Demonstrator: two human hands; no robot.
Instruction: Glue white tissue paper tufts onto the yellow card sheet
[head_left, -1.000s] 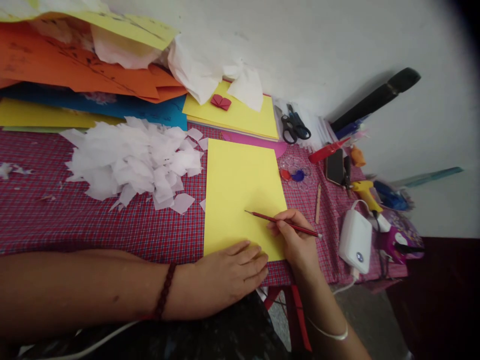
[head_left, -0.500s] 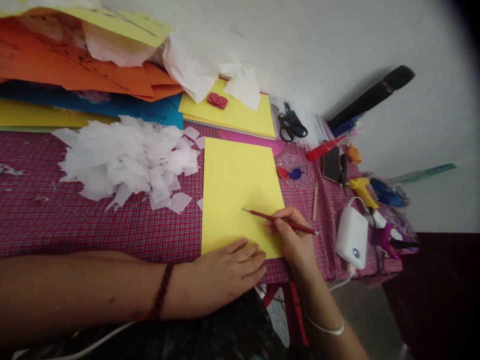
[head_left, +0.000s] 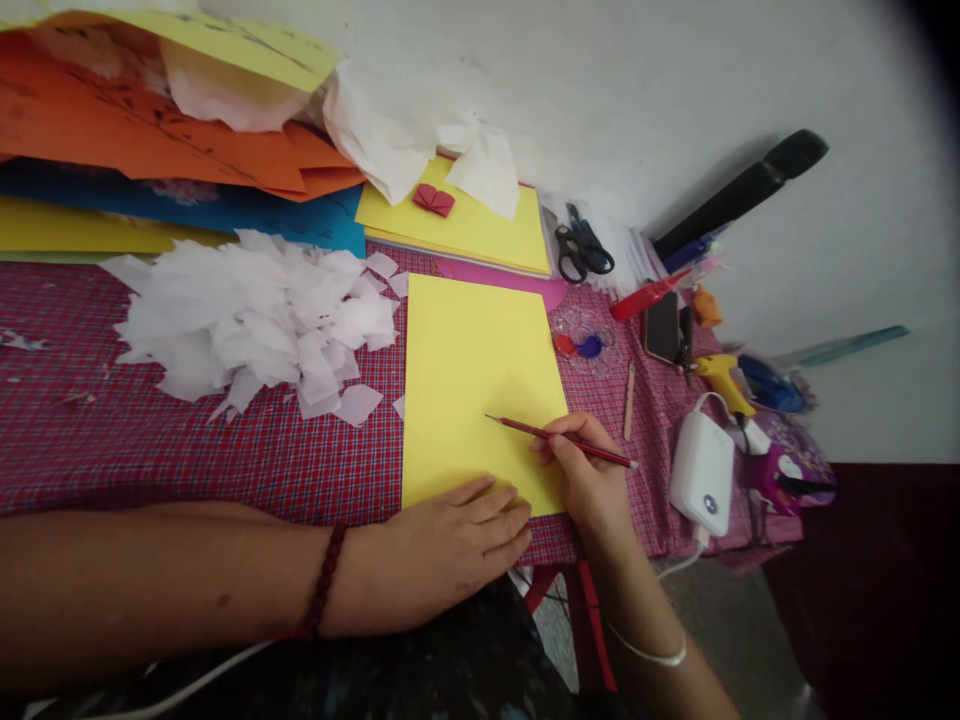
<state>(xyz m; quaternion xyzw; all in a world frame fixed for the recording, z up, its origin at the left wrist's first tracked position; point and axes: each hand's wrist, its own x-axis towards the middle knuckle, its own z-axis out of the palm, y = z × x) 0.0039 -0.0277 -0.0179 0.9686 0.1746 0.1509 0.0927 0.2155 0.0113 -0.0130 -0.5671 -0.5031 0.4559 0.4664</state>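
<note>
A plain yellow sheet of paper (head_left: 480, 360) lies on the checked tablecloth in front of me. My left hand (head_left: 457, 545) rests flat across its near edge, fingers stretched out. Between the thumb and fingers of my right hand (head_left: 589, 470) is a dark red pencil (head_left: 562, 440). Its point is over the middle of the sheet; whether it touches the paper I cannot tell. No drawn line can be made out on the yellow surface. Left of the sheet is a heap of white paper pieces (head_left: 255, 325).
Yellow paper with a folded red piece (head_left: 433, 200) lies behind. Black scissors (head_left: 581, 250), a clear palette (head_left: 589, 345) with red and blue paint, a wooden stick (head_left: 628, 400), a phone (head_left: 661, 325), a yellow glue gun (head_left: 724, 380) and a white power bank (head_left: 703, 470) lie rightward.
</note>
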